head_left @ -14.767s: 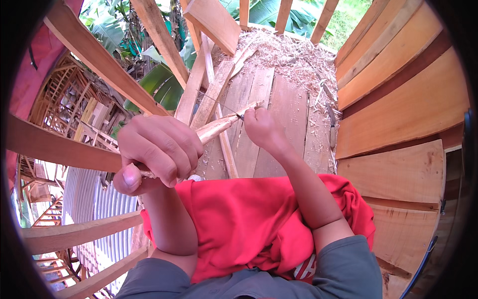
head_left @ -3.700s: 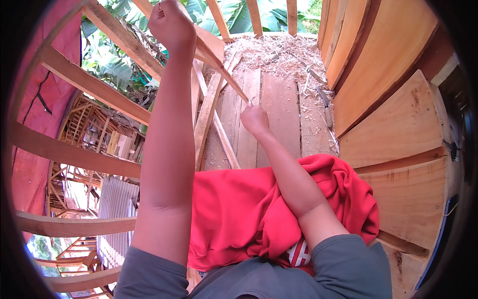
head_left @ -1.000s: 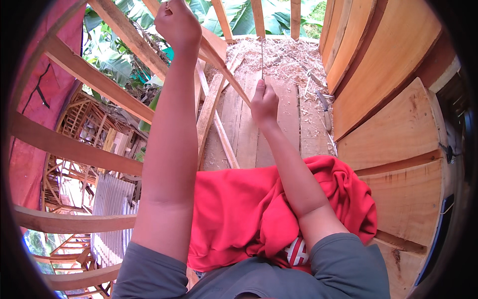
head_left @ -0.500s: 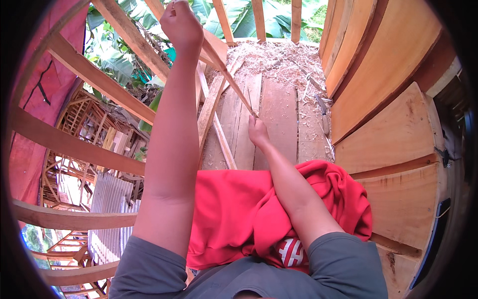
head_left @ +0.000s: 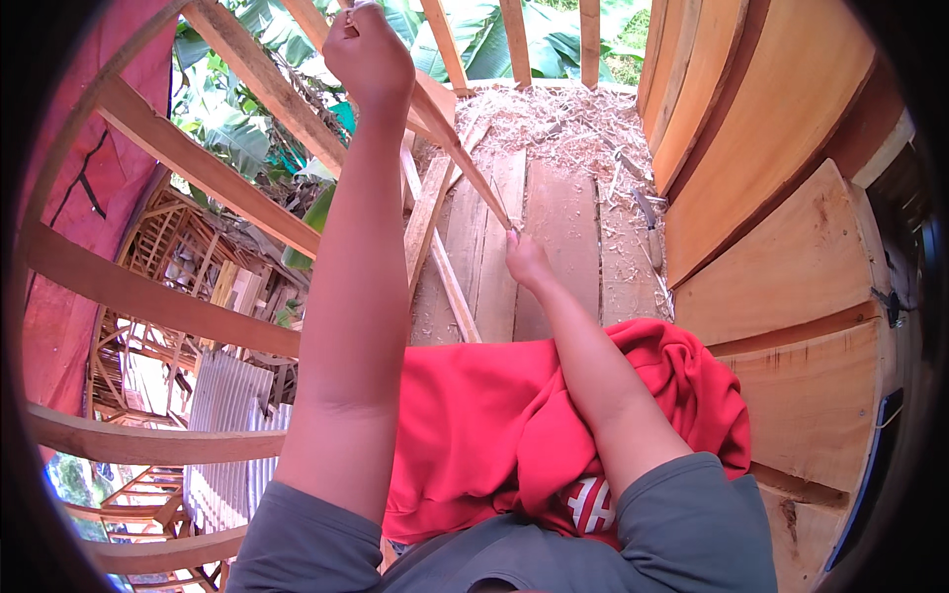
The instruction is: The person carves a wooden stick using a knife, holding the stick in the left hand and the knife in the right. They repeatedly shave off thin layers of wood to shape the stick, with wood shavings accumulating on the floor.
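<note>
A long, thin wooden strip [head_left: 469,164] runs slantwise in front of me, high on the left and lower towards the middle. My left hand [head_left: 371,54] is raised at the top of the view, its fingers closed round the strip's upper part. Over the floorboards, my right hand [head_left: 529,261] pinches the strip's lower end. Part of the strip passes behind my left wrist and is hidden there. A red sweatshirt [head_left: 474,415] with white lettering lies across my lap, under my right forearm.
Wood shavings [head_left: 554,114] cover the far floorboards [head_left: 561,212]. Loose wooden pieces [head_left: 427,222] lie left of the strip. A knife-like tool [head_left: 647,212] rests by the plank wall [head_left: 761,128] on the right. Open wooden slats [head_left: 213,183] line the left, with corrugated sheet [head_left: 225,400] beyond.
The whole view has shifted slightly, so things sit a little further right and lower. Both hands keep their hold on the wooden strip, with hardly any movement along it.
</note>
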